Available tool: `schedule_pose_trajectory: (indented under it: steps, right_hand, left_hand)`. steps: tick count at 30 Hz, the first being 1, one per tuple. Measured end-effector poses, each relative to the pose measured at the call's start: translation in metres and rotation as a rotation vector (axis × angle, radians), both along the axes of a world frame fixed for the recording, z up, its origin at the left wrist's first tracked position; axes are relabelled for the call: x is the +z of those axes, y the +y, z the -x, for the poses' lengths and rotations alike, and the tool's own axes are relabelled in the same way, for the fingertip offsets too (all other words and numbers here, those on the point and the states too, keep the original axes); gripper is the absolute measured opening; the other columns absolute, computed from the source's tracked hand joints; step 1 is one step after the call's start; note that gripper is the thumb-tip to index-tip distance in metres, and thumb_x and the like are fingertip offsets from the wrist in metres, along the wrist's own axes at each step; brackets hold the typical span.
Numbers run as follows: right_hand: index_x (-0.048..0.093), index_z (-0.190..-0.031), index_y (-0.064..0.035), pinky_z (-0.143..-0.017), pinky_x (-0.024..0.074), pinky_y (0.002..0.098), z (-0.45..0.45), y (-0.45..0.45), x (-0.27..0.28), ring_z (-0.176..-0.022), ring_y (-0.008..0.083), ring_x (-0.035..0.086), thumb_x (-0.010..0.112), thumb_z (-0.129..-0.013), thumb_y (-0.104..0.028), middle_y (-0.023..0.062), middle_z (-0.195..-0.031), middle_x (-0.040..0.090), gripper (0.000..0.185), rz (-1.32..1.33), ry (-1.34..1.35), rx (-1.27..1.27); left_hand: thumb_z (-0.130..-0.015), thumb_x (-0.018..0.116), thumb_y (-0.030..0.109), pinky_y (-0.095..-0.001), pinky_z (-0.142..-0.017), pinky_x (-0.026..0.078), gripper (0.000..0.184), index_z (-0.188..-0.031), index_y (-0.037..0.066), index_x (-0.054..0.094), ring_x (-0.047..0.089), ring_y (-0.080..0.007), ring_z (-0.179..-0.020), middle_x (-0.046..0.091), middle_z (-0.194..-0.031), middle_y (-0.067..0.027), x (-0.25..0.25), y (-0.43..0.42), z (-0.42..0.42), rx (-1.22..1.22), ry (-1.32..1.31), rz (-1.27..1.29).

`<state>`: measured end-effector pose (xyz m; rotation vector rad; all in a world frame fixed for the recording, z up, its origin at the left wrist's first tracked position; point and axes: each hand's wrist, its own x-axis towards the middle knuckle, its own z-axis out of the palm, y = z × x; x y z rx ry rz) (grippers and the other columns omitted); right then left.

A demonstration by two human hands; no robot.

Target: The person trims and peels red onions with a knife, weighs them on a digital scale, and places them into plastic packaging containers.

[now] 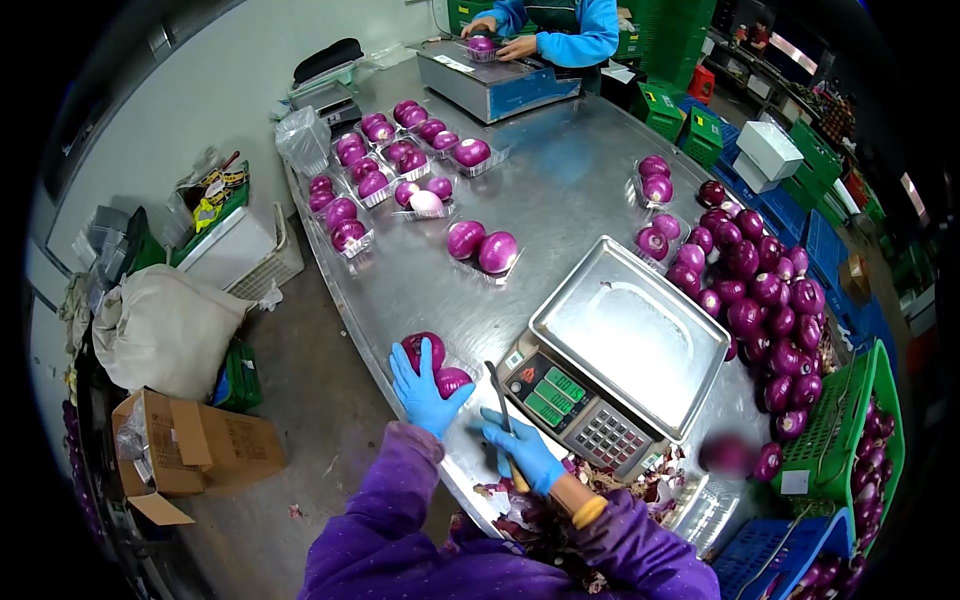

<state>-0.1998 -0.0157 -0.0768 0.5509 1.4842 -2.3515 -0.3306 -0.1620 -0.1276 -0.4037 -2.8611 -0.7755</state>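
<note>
My left hand (pixel 428 393), in a blue glove, has its fingers stretched out and lies against two red onions (pixel 452 381) in a clear plastic tray near the table's left edge. My right hand (pixel 528 450), gloved too, is closed around a knife (pixel 503 405); its dark blade points away from me and its light handle end shows below the palm. Just right of that hand stands a digital scale (pixel 590 415) with lit green readouts and a bare metal pan (pixel 632 335). Onion skins (pixel 535 530) lie along the near edge, under and beside my right forearm.
A large heap of red onions (pixel 765 290) covers the table's right side, beside a green crate (pixel 830 410) and a blue crate (pixel 775 560). Packed trays (pixel 405 155) stand at the far left. Across the metal table (pixel 540 190), a co-worker in blue sleeves (pixel 575 40) handles a tray at a machine (pixel 490 80).
</note>
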Motion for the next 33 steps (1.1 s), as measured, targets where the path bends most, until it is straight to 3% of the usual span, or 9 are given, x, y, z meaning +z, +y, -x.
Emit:
schedule_pose_trajectory:
  steps: [13, 19, 21, 23, 24, 25, 29, 31, 33]
  right_hand:
    - [0.046, -0.132, 0.0059, -0.052, 0.0461, 0.0191, -0.127, 0.071, 0.053, -0.054, 0.0076, 0.053, 0.055, -0.094, -0.016, 0.0136, -0.116, 0.065, 0.045, 0.051, -0.129, -0.294]
    - [0.046, -0.136, -0.0037, -0.043, 0.0381, 0.0154, -0.161, 0.071, 0.058, -0.049, 0.0027, 0.047, 0.051, -0.095, -0.016, 0.009, -0.108, 0.068, 0.044, -0.008, -0.206, -0.388]
    - [0.046, -0.135, 0.0007, -0.053, 0.0459, 0.0191, -0.177, 0.076, 0.039, -0.055, 0.0074, 0.052, 0.053, -0.095, -0.015, 0.0128, -0.116, 0.065, 0.043, 0.041, -0.182, -0.41]
    - [0.049, -0.131, 0.0016, -0.053, 0.0461, 0.0187, -0.175, 0.084, 0.069, -0.053, 0.0072, 0.053, 0.051, -0.096, -0.013, 0.0119, -0.113, 0.067, 0.039, -0.1, -0.252, -0.442]
    - [0.05, -0.13, 0.0023, -0.052, 0.0459, 0.0186, -0.187, 0.082, 0.062, -0.053, 0.0073, 0.053, 0.051, -0.096, -0.013, 0.0122, -0.113, 0.067, 0.038, -0.105, -0.216, -0.506]
    - [0.051, -0.129, 0.003, -0.051, 0.0457, 0.0186, -0.202, 0.081, 0.051, -0.053, 0.0074, 0.053, 0.052, -0.096, -0.013, 0.0124, -0.112, 0.067, 0.037, -0.111, -0.18, -0.571]
    - [0.053, -0.127, 0.0008, -0.046, 0.0445, 0.0189, -0.253, 0.066, 0.045, -0.048, 0.0071, 0.052, 0.053, -0.096, -0.012, 0.0122, -0.106, 0.069, 0.034, -0.084, -0.225, -0.806]
    - [0.055, -0.123, 0.0032, -0.045, 0.0437, 0.0198, -0.274, 0.048, 0.045, -0.047, 0.008, 0.052, 0.052, -0.096, -0.013, 0.0145, -0.101, 0.07, 0.031, -0.088, -0.196, -0.951]
    - [0.057, -0.119, 0.0048, -0.046, 0.0429, 0.0199, -0.294, 0.032, 0.045, -0.046, 0.0081, 0.052, 0.049, -0.097, -0.015, 0.0149, -0.097, 0.07, 0.031, -0.112, -0.233, -1.074]
  left_hand:
    - [-0.062, 0.079, 0.054, -0.0602, -0.109, 0.021, 0.101, -0.146, 0.024, 0.033, 0.013, -0.0534, -0.136, 0.011, -0.151, -0.0284, -0.026, 0.151, 0.175, -0.015, 0.178, -0.157]
    - [-0.067, 0.071, 0.065, -0.0564, -0.108, 0.026, 0.102, -0.149, 0.029, 0.023, 0.016, -0.0539, -0.135, 0.014, -0.151, -0.0279, -0.024, 0.277, 0.267, 0.031, -0.009, -0.045]
    - [-0.074, 0.067, 0.063, -0.0493, -0.109, 0.027, 0.1, -0.151, 0.023, 0.018, 0.026, -0.0445, -0.136, 0.02, -0.151, -0.0251, -0.02, 0.307, 0.321, -0.131, -0.313, -0.398]
    - [-0.08, 0.065, 0.058, -0.0419, -0.109, 0.029, 0.099, -0.151, 0.011, 0.015, 0.034, -0.0326, -0.134, 0.026, -0.149, -0.022, -0.007, 0.338, 0.32, -0.426, -0.591, -1.175]
    - [-0.086, 0.062, 0.053, -0.0377, -0.109, 0.031, 0.089, -0.15, 0.008, 0.019, 0.029, -0.0255, -0.138, 0.027, -0.149, -0.0173, -0.028, 0.347, 0.35, -0.472, -0.541, -1.083]
    - [-0.081, 0.072, 0.046, -0.0372, -0.105, 0.036, 0.092, -0.147, 0.0, 0.026, 0.043, -0.025, -0.126, 0.04, -0.141, -0.0179, -0.037, 0.37, 0.361, -0.42, -0.391, -0.912]
    - [-0.084, 0.072, 0.025, -0.0308, -0.099, 0.041, 0.061, -0.133, -0.001, 0.047, 0.052, -0.0206, -0.115, 0.053, -0.129, -0.0129, 0.062, 0.374, 0.244, -0.603, -0.401, -0.926]
    - [-0.087, 0.066, 0.014, -0.0287, -0.092, 0.046, 0.042, -0.126, 0.003, 0.054, 0.057, -0.0145, -0.104, 0.06, -0.115, -0.0077, 0.109, 0.377, 0.14, -0.74, -0.658, -0.924]
    - [-0.086, 0.065, 0.01, -0.028, -0.09, 0.047, 0.036, -0.121, 0.003, 0.058, 0.059, -0.0145, -0.1, 0.063, -0.109, -0.0051, 0.127, 0.366, 0.018, -1.242, -0.607, -0.783]
